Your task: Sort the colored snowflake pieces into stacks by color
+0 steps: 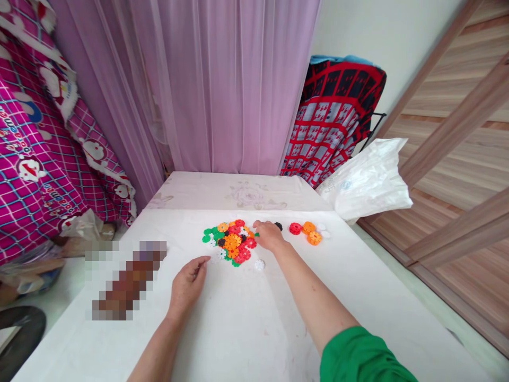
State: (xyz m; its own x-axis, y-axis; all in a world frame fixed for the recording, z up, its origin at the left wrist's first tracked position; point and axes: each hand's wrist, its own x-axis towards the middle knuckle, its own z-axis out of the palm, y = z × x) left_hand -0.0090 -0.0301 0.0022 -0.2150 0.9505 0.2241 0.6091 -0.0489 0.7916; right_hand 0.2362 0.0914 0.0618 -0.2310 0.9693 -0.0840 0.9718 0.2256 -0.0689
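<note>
Your main risk is the loose, overlapping heap of notched plastic flower discs [233, 242]: if your fingertips catch a rim, neighbouring discs may slide out along with the one you want. A lone white disc [260, 265], at the heap's four o'clock, could be swept aside if your right forearm swings inward. Your right hand [270, 233] partly covers a black disc [279, 226], so a careless knuckle might push it toward the red disc [295, 228]. The white discs [324, 231] at the far right are easy to miss against the white tablecloth [238, 334].

The heap lies ahead of you, near twelve o'clock, between your hands. Your right hand is at its three o'clock edge, fingers bent down and seeming to pinch a green disc [257, 234]. Your left hand [189, 284] is apart from the heap, its fingertips toward eight o'clock, fingers curled near the thumb; whether anything is inside, you cannot tell from here. Past your right hand, at three o'clock, orange discs [309, 228] sit beside the red one.
</note>
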